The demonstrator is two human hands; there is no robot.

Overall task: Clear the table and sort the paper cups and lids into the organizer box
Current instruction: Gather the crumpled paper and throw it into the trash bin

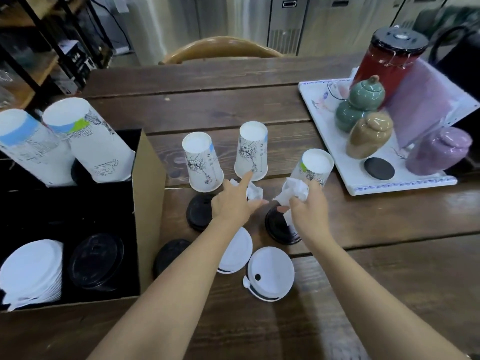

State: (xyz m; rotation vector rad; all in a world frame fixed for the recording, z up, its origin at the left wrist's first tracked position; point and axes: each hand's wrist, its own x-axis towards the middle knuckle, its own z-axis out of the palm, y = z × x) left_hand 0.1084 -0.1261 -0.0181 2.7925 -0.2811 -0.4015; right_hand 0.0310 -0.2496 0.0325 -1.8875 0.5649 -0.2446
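Three printed paper cups stand upside down on the wooden table: a left cup (202,165), a middle cup (252,152) and a right cup (315,166). My left hand (233,201) reaches with fingers spread toward a crumpled tissue (254,191) by the middle cup. My right hand (309,206) grips another crumpled tissue (293,192) in front of the right cup. Black lids (198,213) (279,229) (170,253) and white lids (270,272) (237,252) lie around my forearms. The organizer box (148,203) at left holds cup stacks (96,141), white lids (31,268) and black lids (96,261).
A white tray (337,157) at the right carries green (361,105), tan (368,133) and purple (436,152) ceramic jars, a red canister (381,58) and a black coaster (379,168). A wooden chair back (220,49) stands beyond the table's far edge.
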